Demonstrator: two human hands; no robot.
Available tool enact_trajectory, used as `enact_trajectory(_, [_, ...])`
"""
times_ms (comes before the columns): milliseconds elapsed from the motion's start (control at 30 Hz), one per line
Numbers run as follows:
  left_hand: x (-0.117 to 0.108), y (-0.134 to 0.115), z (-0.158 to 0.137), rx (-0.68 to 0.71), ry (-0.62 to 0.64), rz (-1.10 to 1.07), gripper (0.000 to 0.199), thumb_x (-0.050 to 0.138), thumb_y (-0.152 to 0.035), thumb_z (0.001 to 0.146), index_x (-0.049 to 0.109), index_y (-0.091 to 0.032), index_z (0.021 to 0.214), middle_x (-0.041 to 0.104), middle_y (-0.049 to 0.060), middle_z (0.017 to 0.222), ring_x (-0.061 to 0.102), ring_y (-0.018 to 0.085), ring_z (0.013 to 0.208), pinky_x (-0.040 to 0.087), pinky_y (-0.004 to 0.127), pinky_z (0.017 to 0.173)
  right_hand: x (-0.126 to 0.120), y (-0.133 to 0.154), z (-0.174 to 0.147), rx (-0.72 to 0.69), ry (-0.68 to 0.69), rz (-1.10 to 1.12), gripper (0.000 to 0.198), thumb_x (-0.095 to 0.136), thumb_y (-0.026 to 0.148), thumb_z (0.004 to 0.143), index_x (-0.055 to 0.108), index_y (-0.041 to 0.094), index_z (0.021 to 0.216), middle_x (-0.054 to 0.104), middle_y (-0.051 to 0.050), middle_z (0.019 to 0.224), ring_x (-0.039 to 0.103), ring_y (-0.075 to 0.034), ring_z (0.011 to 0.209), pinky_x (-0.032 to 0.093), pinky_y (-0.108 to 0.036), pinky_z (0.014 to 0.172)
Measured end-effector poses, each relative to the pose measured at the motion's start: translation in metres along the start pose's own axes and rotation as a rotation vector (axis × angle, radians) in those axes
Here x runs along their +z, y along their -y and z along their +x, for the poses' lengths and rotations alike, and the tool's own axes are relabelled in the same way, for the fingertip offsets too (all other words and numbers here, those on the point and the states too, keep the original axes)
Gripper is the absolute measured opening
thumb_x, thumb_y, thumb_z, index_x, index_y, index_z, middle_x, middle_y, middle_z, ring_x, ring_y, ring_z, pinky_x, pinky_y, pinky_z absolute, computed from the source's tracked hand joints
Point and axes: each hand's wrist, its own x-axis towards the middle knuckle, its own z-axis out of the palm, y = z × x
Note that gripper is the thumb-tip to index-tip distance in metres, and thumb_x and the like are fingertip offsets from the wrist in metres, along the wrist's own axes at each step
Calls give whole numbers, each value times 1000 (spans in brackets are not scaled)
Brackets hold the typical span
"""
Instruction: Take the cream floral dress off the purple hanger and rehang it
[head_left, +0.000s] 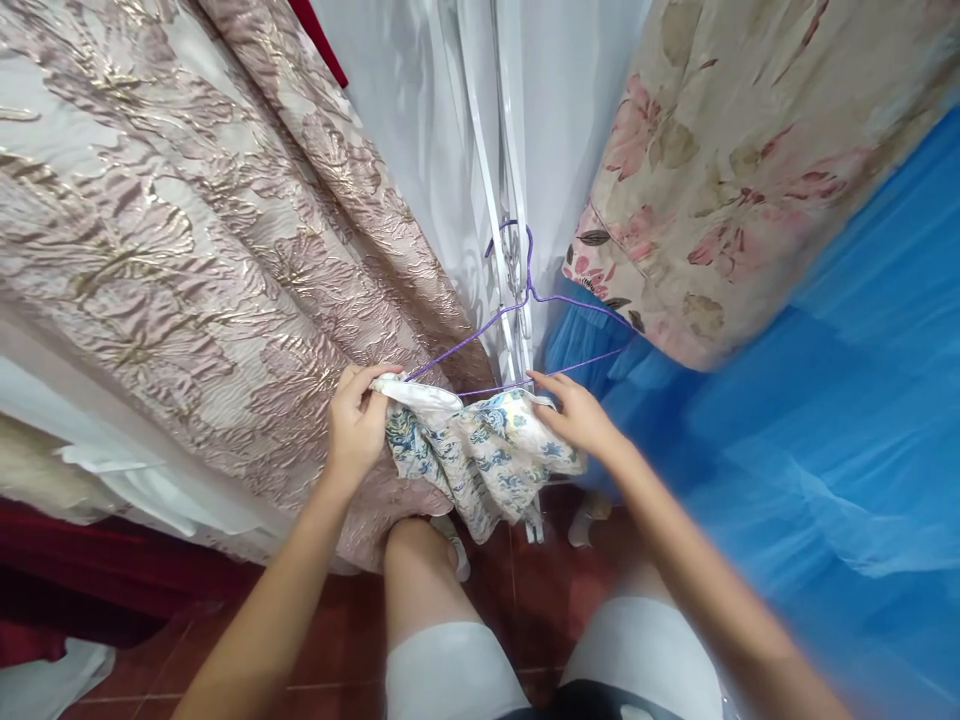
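Observation:
A purple wire hanger [480, 333] hangs by its hook from a white strap rack [504, 200]. Below its lower bar is a small white garment [487, 450] with a blue and yellow floral print, gathered in folds; I cannot tell whether it is a skirt or a top. My left hand [356, 425] pinches the white band at the garment's left end, close to the hanger's left corner. At the right end, my right hand [576, 412] grips the band between thumb and fingers, its index finger stretched toward the hanger's lower bar.
A pink and gold brocade dress [247, 230] hangs at left, over dark red cloth [112, 570]. On the right are a beige floral garment [720, 200] and blue tulle [832, 430]. White fabric [397, 90] hangs behind. Red tiles [337, 640] cover the floor.

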Motion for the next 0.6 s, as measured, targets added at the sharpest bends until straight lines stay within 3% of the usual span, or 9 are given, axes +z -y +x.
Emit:
enact_trajectory(233, [22, -21, 9, 66, 49, 1, 31, 50, -14, 90, 76, -22, 105, 59, 5, 96, 61, 23, 95, 51, 35, 87, 3, 6, -6, 21, -45, -77, 52, 56, 24, 93, 59, 21, 145, 68, -12, 123, 67, -30, 110, 52, -39, 92])
enact_trajectory(467, [53, -53, 17, 253, 82, 67, 38, 49, -5, 92, 73, -22, 117, 54, 6, 97, 59, 23, 95, 50, 36, 89, 2, 20, -15, 78, -18, -140, 50, 56, 25, 93, 61, 19, 142, 70, -14, 123, 69, -32, 106, 53, -38, 86])
enact_trajectory(600, [73, -59, 33, 273, 83, 115, 38, 48, -4, 94, 72, -23, 116, 54, 7, 106, 59, 23, 99, 51, 38, 90, 5, 31, -20, 108, -24, -141, 50, 57, 22, 91, 63, 18, 141, 70, -14, 121, 69, -32, 103, 53, -37, 86])
